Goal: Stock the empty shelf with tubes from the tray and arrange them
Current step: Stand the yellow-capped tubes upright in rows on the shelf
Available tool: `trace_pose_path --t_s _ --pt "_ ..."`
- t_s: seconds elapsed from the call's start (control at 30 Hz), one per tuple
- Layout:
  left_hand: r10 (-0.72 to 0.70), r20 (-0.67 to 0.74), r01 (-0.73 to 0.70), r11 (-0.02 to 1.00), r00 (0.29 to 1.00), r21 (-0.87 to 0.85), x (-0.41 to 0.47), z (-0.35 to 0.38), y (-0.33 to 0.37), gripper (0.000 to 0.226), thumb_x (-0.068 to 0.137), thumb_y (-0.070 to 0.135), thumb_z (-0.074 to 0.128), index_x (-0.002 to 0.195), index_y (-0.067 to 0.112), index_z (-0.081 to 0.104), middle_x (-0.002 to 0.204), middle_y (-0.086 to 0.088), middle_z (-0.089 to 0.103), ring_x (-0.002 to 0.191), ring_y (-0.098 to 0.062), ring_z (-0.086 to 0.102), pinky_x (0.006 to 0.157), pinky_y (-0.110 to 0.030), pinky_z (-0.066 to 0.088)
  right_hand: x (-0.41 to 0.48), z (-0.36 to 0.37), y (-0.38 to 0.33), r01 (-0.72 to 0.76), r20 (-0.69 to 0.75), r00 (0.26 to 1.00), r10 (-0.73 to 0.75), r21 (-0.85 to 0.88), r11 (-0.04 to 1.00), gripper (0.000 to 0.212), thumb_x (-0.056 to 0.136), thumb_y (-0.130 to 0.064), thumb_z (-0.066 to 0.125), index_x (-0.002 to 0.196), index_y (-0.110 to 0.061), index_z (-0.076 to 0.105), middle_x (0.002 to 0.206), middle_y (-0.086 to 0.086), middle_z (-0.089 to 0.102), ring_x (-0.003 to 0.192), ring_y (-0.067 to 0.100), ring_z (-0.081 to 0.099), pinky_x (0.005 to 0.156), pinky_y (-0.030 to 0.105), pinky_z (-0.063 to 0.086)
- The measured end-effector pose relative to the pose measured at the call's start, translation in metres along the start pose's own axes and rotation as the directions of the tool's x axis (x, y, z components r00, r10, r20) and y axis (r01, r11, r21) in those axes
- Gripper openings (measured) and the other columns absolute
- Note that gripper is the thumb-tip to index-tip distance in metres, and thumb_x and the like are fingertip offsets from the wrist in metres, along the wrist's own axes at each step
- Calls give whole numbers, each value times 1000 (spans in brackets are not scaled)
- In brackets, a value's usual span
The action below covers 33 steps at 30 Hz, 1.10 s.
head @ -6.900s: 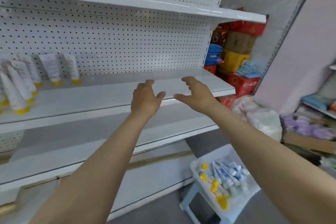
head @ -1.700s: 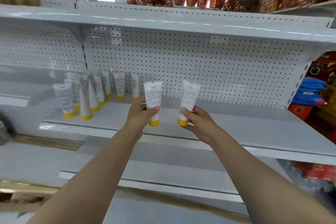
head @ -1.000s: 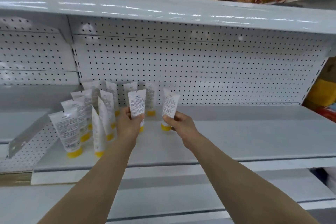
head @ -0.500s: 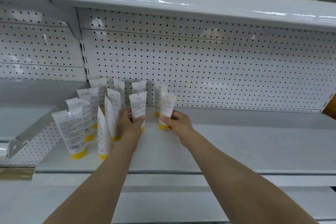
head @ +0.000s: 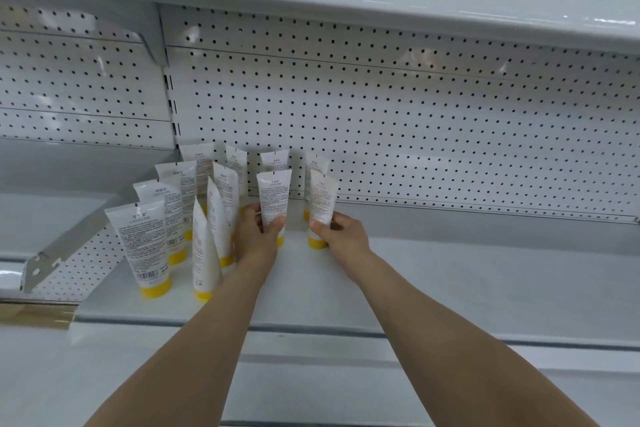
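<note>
Clamping a tube, left grip; right grip clamps another tube; ten tubes stand beside

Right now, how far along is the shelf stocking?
Done: about ten standing tubes sit cap-down at the left end of the shelf. In hand: the left hand grips the left-hand tube and the right hand grips the right-hand tube, both upright at the group's right edge. Left: its right stretch has no tubes; remaining stock is not in view.
</note>
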<state>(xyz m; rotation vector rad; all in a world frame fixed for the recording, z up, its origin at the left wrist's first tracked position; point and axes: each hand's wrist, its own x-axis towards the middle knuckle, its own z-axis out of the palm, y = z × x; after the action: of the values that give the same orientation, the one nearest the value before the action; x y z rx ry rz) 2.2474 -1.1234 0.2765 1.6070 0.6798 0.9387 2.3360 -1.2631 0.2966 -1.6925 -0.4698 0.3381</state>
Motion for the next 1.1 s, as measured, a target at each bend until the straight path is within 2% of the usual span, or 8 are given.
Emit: trace_pose_path --t_s 0.2,0.37,0.53,0.7,0.87,1.1 --pt "16 9 -16 1000 1000 11 4 1 -4 38 87 21 70 120 21 52 100 11 63 94 -11 60 79 -25 43 3 3 0 1 -18 1000 -1 -37 999 36 80 -36 78 114 -28 71 87 -19 68 85 -3 64 68 11 44" --pt "26 16 -26 1000 1000 13 4 2 -4 38 87 21 69 121 20 51 102 9 63 94 -12 60 80 -25 43 6 6 3 23 -27 999 -25 -54 998 35 80 -37 78 112 -28 73 92 -15 72 87 1 67 77 16 50" --pt "23 40 -23 1000 999 7 3 2 -5 39 89 21 68 125 17 53 108 7 63 99 -12 59 84 -25 42 5 8 1 33 -32 999 -36 -78 996 30 78 -39 78 107 -32 74 86 -18 71 80 -5 64 66 10 44" --pt "24 45 -24 1000 999 8 3 1 -8 35 89 22 67 121 21 54 106 10 64 98 -9 59 79 -19 40 4 7 0 43 -26 999 -45 -91 995 31 79 -39 77 109 -31 73 93 -13 73 81 -5 64 66 10 44" --pt "27 44 -30 998 999 53 4 1 -5 34 90 23 66 121 20 54 109 6 65 98 -13 59 83 -26 42 1 6 -2 53 -20 998 -56 -128 990 33 81 -40 75 113 -30 72 94 -12 72 83 -4 64 66 10 43" --pt "25 42 -29 995 999 97 -1 0 4 33 91 25 63 122 16 54 107 5 63 95 -13 56 80 -24 38 -5 8 -7 63 -30 997 -69 -180 982 32 82 -41 75 112 -30 72 94 -10 72 82 -1 64 67 11 44"
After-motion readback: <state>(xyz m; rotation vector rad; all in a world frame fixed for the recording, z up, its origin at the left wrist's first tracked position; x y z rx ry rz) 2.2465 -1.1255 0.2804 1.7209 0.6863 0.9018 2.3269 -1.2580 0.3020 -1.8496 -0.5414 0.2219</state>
